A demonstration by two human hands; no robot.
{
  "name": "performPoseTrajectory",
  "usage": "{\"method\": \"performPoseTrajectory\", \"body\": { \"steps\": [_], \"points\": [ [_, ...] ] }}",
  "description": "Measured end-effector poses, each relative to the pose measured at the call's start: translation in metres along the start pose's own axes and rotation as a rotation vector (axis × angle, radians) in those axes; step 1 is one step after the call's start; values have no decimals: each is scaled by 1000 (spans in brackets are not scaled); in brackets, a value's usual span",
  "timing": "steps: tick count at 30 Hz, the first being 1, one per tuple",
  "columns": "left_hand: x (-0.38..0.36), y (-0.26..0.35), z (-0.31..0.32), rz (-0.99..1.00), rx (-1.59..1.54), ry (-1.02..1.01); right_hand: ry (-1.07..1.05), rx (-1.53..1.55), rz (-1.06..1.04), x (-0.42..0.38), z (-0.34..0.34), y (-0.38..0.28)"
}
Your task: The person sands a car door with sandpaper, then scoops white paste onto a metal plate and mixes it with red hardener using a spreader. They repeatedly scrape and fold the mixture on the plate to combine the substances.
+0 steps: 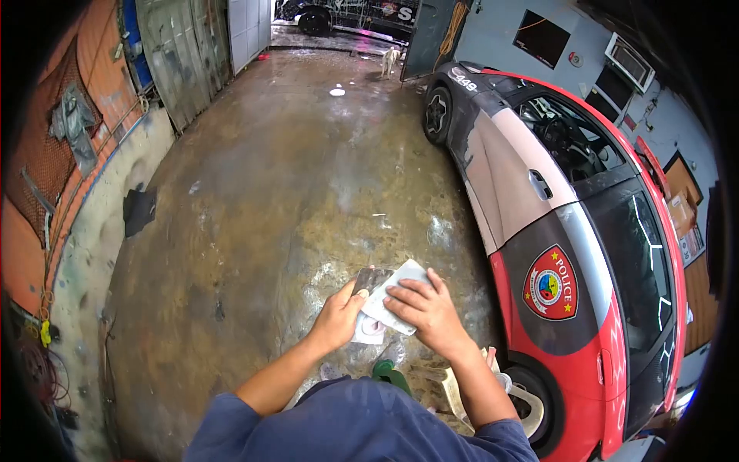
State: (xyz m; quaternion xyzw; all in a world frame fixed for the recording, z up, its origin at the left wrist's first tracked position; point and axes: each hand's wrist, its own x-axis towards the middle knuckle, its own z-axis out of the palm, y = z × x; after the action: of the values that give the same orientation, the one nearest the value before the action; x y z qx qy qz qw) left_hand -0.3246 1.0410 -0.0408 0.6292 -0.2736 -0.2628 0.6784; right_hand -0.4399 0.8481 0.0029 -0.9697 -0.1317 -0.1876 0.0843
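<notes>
My left hand [339,314] is closed around the edge of a dark, thin flat piece [372,279], its thumb on top. A pale, whitish rectangular sheet [409,274] slants across that piece, its lower left edge near my left thumb. On the sheet's right part lie the fingers of my right hand [428,312], gripping it, and the thumb is hidden. Both hands are close together in front of my body. Just below them shows a white piece with a pinkish round patch [372,328]. The exact kind of the sheet and the dark piece I cannot tell.
A red and black police car [531,231] with a bare pinkish-beige door panel stands close on my right. A pale plastic chair [446,385] is by its rear wheel. A dog [390,61] stands near the far doorway, with another vehicle [354,17] beyond. A black scrap [139,212] lies by the left wall.
</notes>
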Motion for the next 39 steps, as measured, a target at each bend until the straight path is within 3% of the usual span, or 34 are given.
{"method": "performPoseTrajectory", "body": {
  "steps": [1, 11, 12, 14, 17, 20, 21, 23, 27, 32, 34, 37, 39],
  "points": [
    [4, -7, 3, 79, 24, 77, 5, 21, -15, -3, 7, -3],
    [15, 12, 5, 36, 332, 378, -128, 205, -3, -38, 31, -28],
    [17, 20, 4, 127, 331, 413, -144, 221, 5, -38, 30, -25],
    [18, 31, 0, 304, 325, 490, 21, 330, 78, -38, 20, -20],
    [20, 1, -6, 133, 80, 415, 248, 447, 82, -30, 0, -32],
    [3, -14, 15, -210, -741, 389, 325, 510, 11, -32, 8, -43],
    [-4, -11, 18, -251, -805, 368, 306, 498, -19, -32, 12, -46],
    [-10, -14, 21, -254, -830, 384, 289, 484, -38, -32, 26, -53],
    [-18, -23, 16, -303, -822, 433, 260, 580, 129, -43, 62, -45],
    [-24, -47, 2, -358, -887, 414, 45, 468, 267, -71, 94, -16],
    [-21, -29, -6, -321, -880, 451, -84, 419, 338, -84, 111, -8],
    [-12, -12, -22, -178, -781, 508, 20, 495, 426, -97, 132, -13],
    [-7, -17, -35, -183, -829, 512, 101, 550, 459, -89, 138, -10]
  ]
}}
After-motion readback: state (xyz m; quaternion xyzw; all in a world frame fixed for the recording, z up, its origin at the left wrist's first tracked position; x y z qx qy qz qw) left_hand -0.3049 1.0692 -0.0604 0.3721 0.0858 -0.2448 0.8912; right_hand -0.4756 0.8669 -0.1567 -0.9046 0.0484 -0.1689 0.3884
